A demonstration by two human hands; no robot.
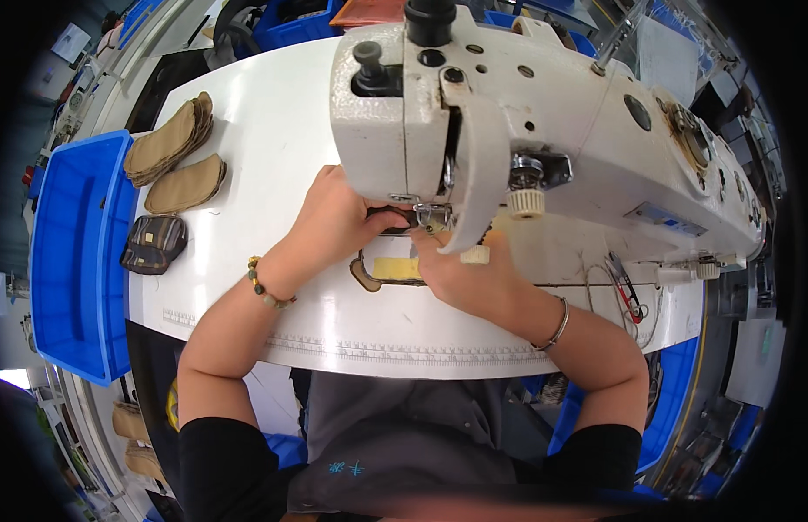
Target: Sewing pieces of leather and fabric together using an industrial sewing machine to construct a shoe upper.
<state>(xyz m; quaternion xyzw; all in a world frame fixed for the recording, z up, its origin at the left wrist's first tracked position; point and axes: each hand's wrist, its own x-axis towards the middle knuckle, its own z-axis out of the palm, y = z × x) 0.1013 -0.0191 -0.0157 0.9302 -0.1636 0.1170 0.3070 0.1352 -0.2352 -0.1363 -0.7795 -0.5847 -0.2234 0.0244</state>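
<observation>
Left fingers (380, 224) pinching dark fabric (402, 211), right fingers (427, 248) half-hidden, grip unclear; white ruled table (265, 113), blue bin (80, 252), cluttered workshop (743, 300)

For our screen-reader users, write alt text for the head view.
A person's left hand and right hand work at the needle area of a white industrial sewing machine, the left one touching a dark piece. At left on the white tabletop are brown oval pieces and a striped pouch, beside a blue plastic bin.
</observation>
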